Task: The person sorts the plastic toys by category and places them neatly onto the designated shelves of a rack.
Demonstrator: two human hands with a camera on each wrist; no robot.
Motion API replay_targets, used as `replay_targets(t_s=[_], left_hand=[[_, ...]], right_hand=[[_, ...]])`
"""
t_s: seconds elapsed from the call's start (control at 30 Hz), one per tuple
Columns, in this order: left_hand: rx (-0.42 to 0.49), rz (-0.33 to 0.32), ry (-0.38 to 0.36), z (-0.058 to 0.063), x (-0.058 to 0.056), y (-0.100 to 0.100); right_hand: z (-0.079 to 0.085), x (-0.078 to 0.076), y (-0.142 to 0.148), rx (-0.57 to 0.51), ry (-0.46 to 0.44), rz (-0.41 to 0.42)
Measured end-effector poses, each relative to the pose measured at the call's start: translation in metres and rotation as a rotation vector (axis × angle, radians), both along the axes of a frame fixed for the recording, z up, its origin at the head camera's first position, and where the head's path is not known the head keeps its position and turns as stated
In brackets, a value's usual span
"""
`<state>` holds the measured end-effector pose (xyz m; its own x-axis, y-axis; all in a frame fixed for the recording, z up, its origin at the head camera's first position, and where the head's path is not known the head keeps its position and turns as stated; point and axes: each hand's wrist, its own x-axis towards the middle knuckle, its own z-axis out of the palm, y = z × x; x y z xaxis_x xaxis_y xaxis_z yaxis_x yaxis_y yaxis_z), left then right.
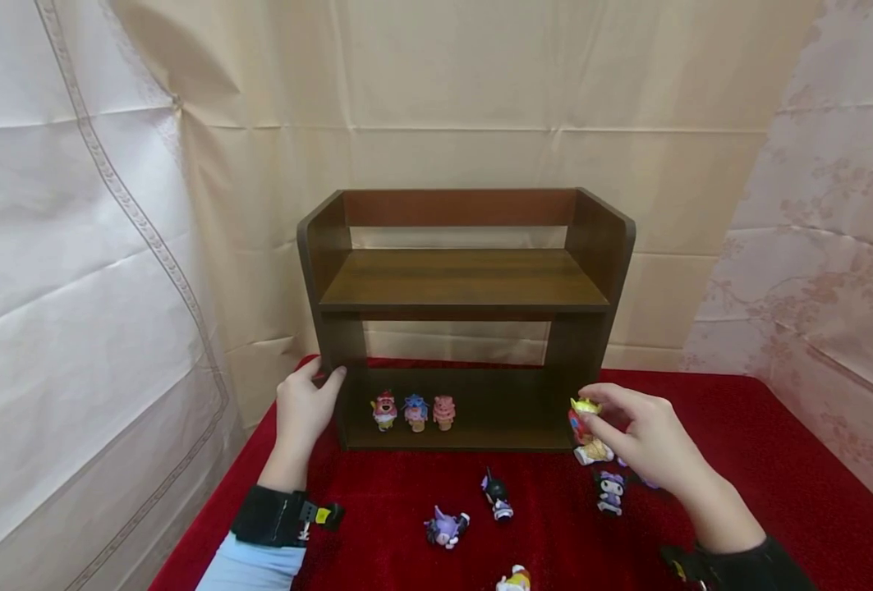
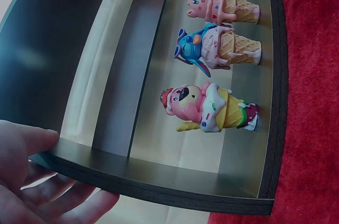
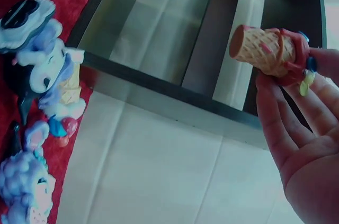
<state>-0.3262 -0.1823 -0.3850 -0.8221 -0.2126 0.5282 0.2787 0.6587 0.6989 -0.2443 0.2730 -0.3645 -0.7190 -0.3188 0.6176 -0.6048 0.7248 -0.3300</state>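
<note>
Pinching a red-topped cone toy (image 3: 270, 52) between thumb and fingers, the right hand (image 1: 646, 431) is to the right of centre in the head view, by the lower right side of the brown shelf (image 1: 466, 279); whether the toy touches the wood, I cannot tell. In the right wrist view the toy tilts over, its cone end towards the left of the frame. At the left of the head view, the left hand (image 1: 308, 408) grips the edge of the shelf's left side, thumb and fingers on opposite faces of the panel.

On the lower board, left of centre, three cone toys stand upright in a row: a strawberry-hatted bear (image 1: 384, 410), a blue-headed one (image 1: 416, 413) and a pink one (image 1: 444, 412). On the red surface (image 1: 377, 509) below, a black toy (image 1: 496, 495) and a purple toy (image 1: 446, 527) lie near each other at bottom centre, with a black-and-purple toy (image 1: 610, 492) farther right.
</note>
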Motion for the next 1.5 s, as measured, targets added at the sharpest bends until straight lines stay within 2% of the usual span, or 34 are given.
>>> replay_targets(t_s=[0.33,0.6,1.07,1.5], left_hand=[[0.001,0.003,0.002,-0.001,0.001,-0.001],[-0.001,0.002,0.001,-0.001,0.001,-0.002],[0.006,0.004,-0.006,0.0,0.001,-0.002],[-0.002,0.007,-0.032,-0.001,-0.001,-0.001]], right_hand=[[0.007,-0.007,-0.015,-0.053,0.083,-0.001],[0.007,-0.014,-0.027,-0.068,0.055,-0.005],[-0.001,-0.046,-0.059,-0.123,-0.105,0.055],[-0.024,-0.07,-0.082,-0.131,-0.218,0.078]])
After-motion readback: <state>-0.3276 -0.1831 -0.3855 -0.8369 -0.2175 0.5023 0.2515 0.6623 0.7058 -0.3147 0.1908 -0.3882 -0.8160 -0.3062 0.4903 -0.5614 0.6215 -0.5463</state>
